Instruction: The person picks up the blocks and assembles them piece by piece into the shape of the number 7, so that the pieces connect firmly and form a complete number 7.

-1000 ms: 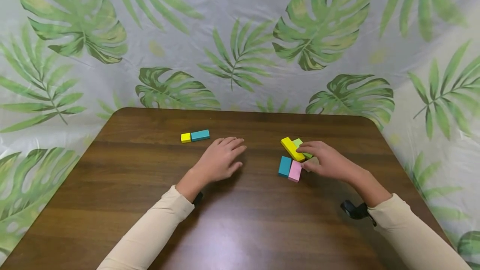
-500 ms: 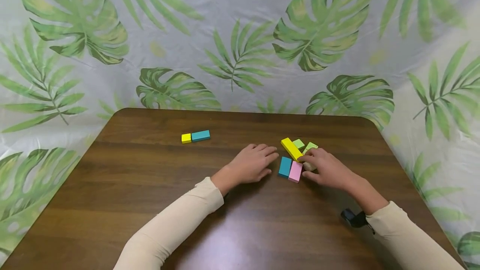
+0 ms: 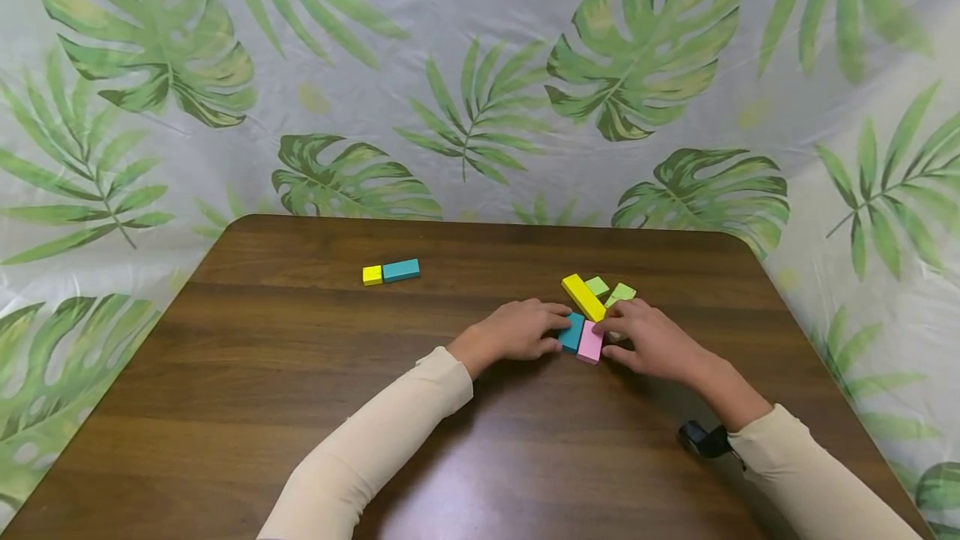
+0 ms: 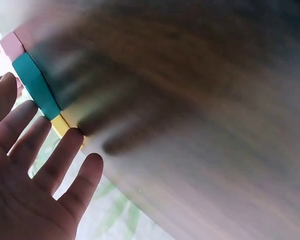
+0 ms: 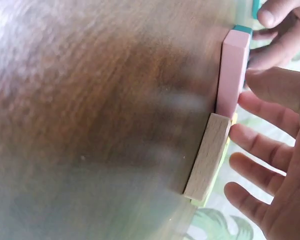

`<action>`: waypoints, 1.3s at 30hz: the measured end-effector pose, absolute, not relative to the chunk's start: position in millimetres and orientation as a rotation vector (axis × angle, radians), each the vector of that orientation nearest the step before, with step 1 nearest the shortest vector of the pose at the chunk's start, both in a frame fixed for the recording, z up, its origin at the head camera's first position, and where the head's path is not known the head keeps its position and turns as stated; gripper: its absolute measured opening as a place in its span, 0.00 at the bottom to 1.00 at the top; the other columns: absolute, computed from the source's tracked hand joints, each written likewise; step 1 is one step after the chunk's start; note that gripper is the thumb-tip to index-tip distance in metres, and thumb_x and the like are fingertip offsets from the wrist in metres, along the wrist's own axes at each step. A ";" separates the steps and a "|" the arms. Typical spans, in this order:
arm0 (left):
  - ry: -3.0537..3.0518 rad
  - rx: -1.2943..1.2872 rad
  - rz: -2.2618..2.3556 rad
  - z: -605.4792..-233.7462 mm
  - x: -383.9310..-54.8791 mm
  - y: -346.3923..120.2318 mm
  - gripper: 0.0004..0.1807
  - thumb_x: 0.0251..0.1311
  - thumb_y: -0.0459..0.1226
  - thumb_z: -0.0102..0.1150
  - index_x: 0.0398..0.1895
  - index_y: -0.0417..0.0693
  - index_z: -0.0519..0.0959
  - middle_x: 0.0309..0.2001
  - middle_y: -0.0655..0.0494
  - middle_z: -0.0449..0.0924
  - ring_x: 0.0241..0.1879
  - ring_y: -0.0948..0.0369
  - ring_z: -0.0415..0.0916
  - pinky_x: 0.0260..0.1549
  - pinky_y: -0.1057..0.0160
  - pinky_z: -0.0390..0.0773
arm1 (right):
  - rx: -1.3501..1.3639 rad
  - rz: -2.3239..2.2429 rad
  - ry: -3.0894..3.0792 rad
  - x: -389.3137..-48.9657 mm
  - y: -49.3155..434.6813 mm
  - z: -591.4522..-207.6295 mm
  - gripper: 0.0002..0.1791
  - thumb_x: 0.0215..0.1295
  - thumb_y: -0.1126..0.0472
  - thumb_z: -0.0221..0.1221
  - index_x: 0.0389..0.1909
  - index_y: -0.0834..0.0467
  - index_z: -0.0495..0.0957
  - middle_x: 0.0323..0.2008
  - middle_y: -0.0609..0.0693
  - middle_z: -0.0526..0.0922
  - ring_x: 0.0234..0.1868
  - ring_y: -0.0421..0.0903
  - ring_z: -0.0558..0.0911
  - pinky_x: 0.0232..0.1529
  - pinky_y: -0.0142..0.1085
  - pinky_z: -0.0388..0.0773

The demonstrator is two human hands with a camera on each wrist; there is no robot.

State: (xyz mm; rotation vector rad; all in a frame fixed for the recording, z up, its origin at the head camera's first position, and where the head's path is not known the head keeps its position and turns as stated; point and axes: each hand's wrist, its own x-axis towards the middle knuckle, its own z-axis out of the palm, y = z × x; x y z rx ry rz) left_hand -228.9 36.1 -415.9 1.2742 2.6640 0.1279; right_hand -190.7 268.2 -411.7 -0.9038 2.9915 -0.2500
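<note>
My left hand [image 3: 528, 329] is at the left side of a teal block [image 3: 572, 333], its fingertips overlapping the block's edge in the head view. Spread and fairly straight fingers show in the left wrist view. Side by side with the teal block lies a pink block [image 3: 590, 342]. My right hand [image 3: 656, 340] is at the pink block's right side, thumb and index finger right at it, fingers relaxed. A plain wooden block [image 5: 208, 157] lies by its other fingers, mostly hidden from the head view. A long yellow block [image 3: 583, 297] lies just behind.
Two light green pieces, a left one [image 3: 597, 286] and a right one [image 3: 621, 293], lie behind the yellow block. Far left on the brown table [image 3: 300, 373] are a small yellow block [image 3: 372, 276] and a long teal block [image 3: 401, 271]. A leaf-patterned curtain [image 3: 480, 65] hangs behind.
My left hand has travelled right from mid-table to the teal block. The right hand has drawn slightly nearer, uncovering the right light green piece. The blocks on the far left stayed put.
</note>
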 end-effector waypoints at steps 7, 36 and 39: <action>2.683 1.356 0.226 -420.2 -236.9 43.7 0.25 0.61 0.48 0.53 0.62 0.61 0.69 0.69 0.62 0.58 0.62 0.60 0.64 0.58 0.61 0.69 | -0.910 -0.291 3.003 -189.5 268.7 -412.9 0.16 0.53 0.51 0.64 0.44 0.49 0.81 0.45 0.48 0.78 0.45 0.46 0.72 0.47 0.43 0.71; 2.490 1.216 0.521 -420.2 -249.3 47.0 0.19 0.58 0.41 0.57 0.54 0.55 0.76 0.65 0.59 0.65 0.65 0.61 0.62 0.63 0.64 0.62 | -0.876 -0.384 2.977 -188.2 267.2 -415.0 0.17 0.53 0.52 0.64 0.44 0.53 0.81 0.45 0.50 0.77 0.45 0.47 0.73 0.49 0.45 0.73; 2.486 1.205 0.517 -419.3 -248.7 46.1 0.19 0.59 0.41 0.57 0.54 0.55 0.76 0.65 0.59 0.65 0.65 0.61 0.62 0.63 0.64 0.62 | -0.873 -0.387 2.978 -188.4 267.7 -416.1 0.17 0.53 0.52 0.64 0.44 0.53 0.81 0.45 0.50 0.77 0.45 0.46 0.73 0.49 0.44 0.73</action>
